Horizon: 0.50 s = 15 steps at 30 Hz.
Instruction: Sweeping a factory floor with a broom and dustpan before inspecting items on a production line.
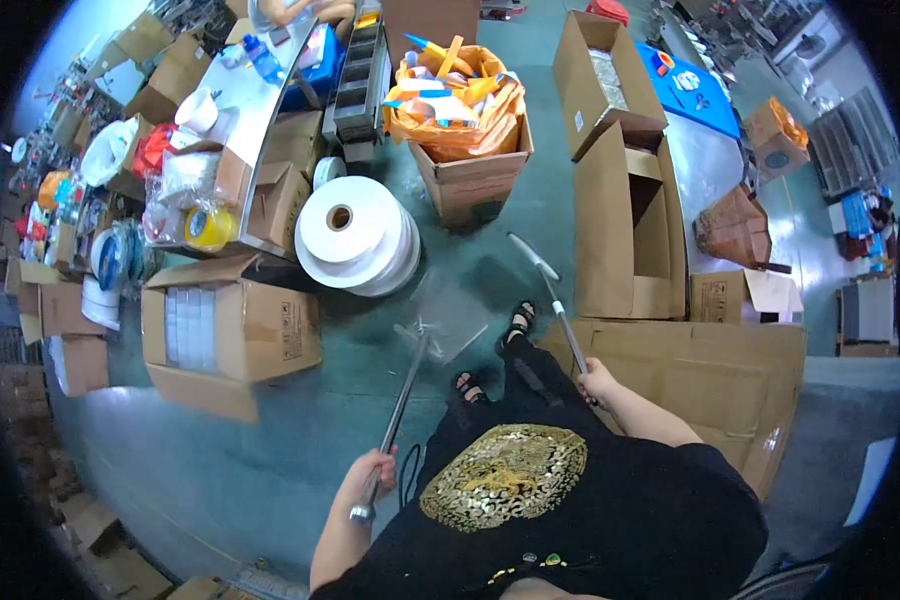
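My left hand (370, 472) is closed around the metal handle of a long-handled dustpan (403, 405). Its clear, squarish pan lies low over the floor ahead of my feet. With fingers wrapped round the grip, my right hand (597, 383) holds a long-handled broom (568, 332). The broom's narrow, curved, pale head points away from me, close to the floor and right of the pan. A gap separates the pan from the broom head. Whether the head touches the floor, I cannot tell.
White rolls (358, 235) are stacked ahead left. An orange-lined carton (473, 183) of scraps stands straight ahead. An open carton (255, 330) sits at left, near a cluttered table (250, 130). Tall cartons (605, 230) and flattened cardboard (700, 380) are at right.
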### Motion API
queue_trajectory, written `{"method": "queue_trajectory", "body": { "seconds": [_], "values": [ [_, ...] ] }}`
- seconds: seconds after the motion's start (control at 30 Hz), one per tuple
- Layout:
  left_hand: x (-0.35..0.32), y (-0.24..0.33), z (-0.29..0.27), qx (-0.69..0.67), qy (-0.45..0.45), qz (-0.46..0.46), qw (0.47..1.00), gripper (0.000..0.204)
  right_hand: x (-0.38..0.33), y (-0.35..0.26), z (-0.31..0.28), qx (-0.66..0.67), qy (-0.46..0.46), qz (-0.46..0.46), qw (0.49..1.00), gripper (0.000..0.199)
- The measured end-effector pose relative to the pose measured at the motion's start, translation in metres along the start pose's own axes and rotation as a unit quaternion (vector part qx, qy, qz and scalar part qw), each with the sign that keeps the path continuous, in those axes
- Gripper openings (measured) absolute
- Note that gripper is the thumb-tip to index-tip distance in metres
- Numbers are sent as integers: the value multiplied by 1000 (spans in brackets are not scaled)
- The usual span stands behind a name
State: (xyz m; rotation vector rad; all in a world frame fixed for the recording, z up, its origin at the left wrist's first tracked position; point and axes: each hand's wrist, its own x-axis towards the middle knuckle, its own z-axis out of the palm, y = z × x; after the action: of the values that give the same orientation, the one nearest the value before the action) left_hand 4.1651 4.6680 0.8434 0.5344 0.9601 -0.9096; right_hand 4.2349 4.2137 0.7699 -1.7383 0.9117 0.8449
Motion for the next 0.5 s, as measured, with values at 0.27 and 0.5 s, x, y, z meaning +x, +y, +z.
{"method": "queue_trajectory", "body": {
  "seconds": [0.27,0.5],
  "values": [
    [-123,22,98,25,-224,138,964,47,17,1,2,124,21,35,991,22],
    [-112,124,213,361,89,343,863,45,14,7,0,188,25,30,981,21]
  ]
}}
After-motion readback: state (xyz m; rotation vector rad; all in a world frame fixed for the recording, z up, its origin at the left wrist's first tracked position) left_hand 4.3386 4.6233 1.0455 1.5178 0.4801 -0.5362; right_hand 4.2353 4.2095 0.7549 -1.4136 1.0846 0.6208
